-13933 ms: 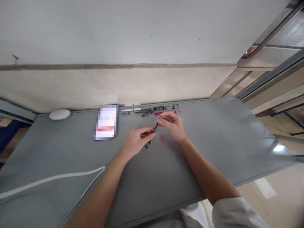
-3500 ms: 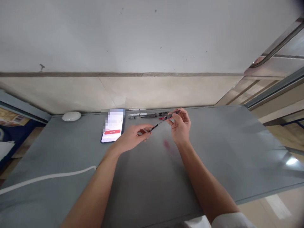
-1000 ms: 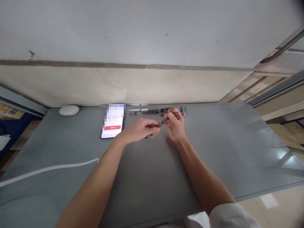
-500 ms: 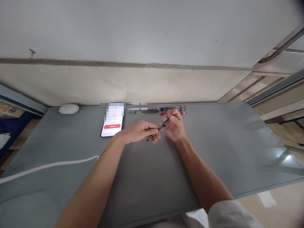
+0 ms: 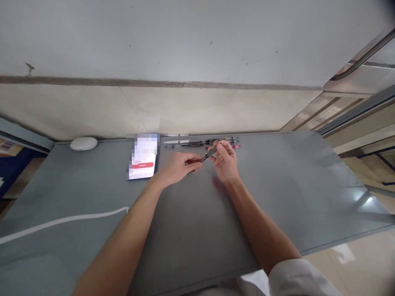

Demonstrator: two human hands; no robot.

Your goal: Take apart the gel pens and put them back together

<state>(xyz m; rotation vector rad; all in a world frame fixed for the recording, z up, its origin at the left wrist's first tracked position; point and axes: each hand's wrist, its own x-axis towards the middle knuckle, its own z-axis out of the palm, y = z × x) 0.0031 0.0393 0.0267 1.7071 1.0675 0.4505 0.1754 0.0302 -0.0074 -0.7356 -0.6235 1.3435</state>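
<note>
A black pen (image 5: 205, 158) slants between my two hands above the grey table, its upper right part thicker and dark grey. My left hand (image 5: 180, 167) pinches the lower left end, and its fingers hide most of that end. At the thicker end, my right hand (image 5: 227, 161) grips the pen between thumb and fingers. Just behind the hands, several pens lie in rows near the wall: a white pen (image 5: 176, 142), a dark-gripped pen (image 5: 196, 144), black pens (image 5: 228, 140) and a red pen (image 5: 237, 146), which my right hand partly covers.
A phone (image 5: 145, 158) with a lit screen lies left of my left hand. Farther left are a white rounded case (image 5: 84, 143) and a white cable (image 5: 68, 220). The table (image 5: 293, 197) meets a tiled wall (image 5: 216, 109) at its back edge.
My left fingers have shifted up along the pen, so its lower tip sticks out less. More of the dark grey section shows by my right fingers. The camera view has shifted slightly.
</note>
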